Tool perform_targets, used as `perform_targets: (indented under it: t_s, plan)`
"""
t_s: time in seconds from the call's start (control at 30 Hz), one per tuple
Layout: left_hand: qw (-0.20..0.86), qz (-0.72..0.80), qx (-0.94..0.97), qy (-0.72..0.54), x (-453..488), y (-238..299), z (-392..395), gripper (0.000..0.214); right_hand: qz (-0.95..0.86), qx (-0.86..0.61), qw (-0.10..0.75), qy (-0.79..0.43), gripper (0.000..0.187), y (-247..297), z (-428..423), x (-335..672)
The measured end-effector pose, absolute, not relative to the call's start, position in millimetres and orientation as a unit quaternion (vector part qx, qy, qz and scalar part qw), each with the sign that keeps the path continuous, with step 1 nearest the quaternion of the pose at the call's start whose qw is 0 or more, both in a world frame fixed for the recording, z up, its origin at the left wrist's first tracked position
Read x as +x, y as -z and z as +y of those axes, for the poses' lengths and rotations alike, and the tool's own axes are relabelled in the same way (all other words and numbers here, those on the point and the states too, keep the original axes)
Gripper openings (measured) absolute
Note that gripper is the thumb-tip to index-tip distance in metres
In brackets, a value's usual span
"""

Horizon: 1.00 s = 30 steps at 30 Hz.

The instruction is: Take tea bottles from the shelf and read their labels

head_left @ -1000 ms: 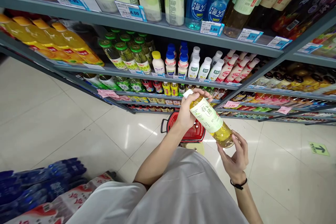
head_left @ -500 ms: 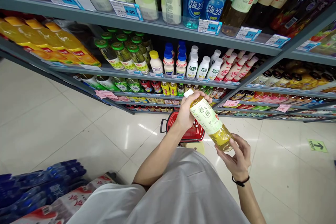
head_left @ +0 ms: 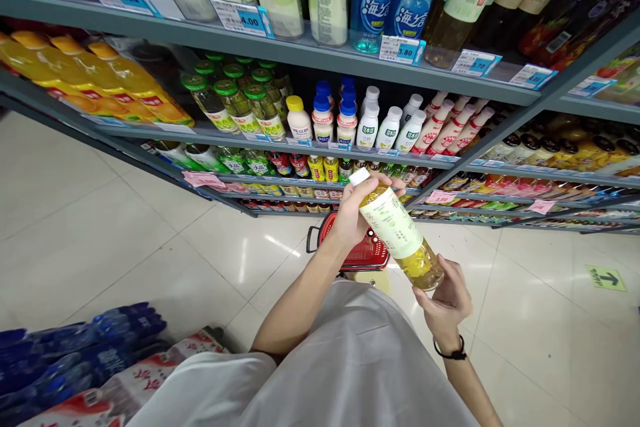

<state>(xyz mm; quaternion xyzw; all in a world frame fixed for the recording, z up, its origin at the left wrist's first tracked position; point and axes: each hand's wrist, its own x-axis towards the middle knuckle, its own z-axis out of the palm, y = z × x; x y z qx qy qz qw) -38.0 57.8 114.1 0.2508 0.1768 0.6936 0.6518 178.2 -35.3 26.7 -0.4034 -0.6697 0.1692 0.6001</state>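
Note:
A clear bottle of golden tea (head_left: pixel 395 230) with a pale green label and a white cap is held tilted in front of me, cap to the upper left. Around its neck and shoulder, my left hand (head_left: pixel 354 210) is closed. My right hand (head_left: pixel 447 300), with a black band at the wrist, grips the bottle's base between thumb and fingers. Below the bottle and partly covered by it and my left arm stands a red shopping basket (head_left: pixel 367 257) with a black handle.
Shelves of drinks (head_left: pixel 300 57) with price tags run across the front. Small white bottles (head_left: pixel 367 127) and green-capped jars (head_left: pixel 233 103) stand on the middle shelf. Blue-wrapped bottle packs (head_left: pixel 75 353) lie at lower left. A green floor sticker (head_left: pixel 606 278) is on the tiles at right.
The bottle has been turned about its long axis, so a different side of the label with smaller print faces me. My right hand has shifted slightly left and down around the base.

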Motion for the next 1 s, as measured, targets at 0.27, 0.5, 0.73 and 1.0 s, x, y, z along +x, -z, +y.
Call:
perform_targets:
  t_s: [0.27,0.5,0.73,1.0]
  plan:
    - [0.65,0.164,0.299,-0.68,-35.4,-114.8,55.6,0.023,-0.494,-0.453,0.577,-0.466,0.071,-11.2,-52.2,177.4]
    - [0.646,0.188,0.29,-0.681,-30.3,-119.9,54.3,0.028,-0.447,-0.42,0.561,-0.556,0.068,-14.2,-55.7,167.8]
    - [0.645,0.187,0.308,-0.674,-30.5,-120.0,54.3,0.025,-0.433,-0.409,0.553,-0.583,0.077,-19.9,-49.3,155.3]
    - [0.651,0.175,0.318,-0.667,-37.2,-115.0,56.6,0.029,-0.659,-0.429,0.587,-0.194,0.06,-24.4,-51.3,179.0]
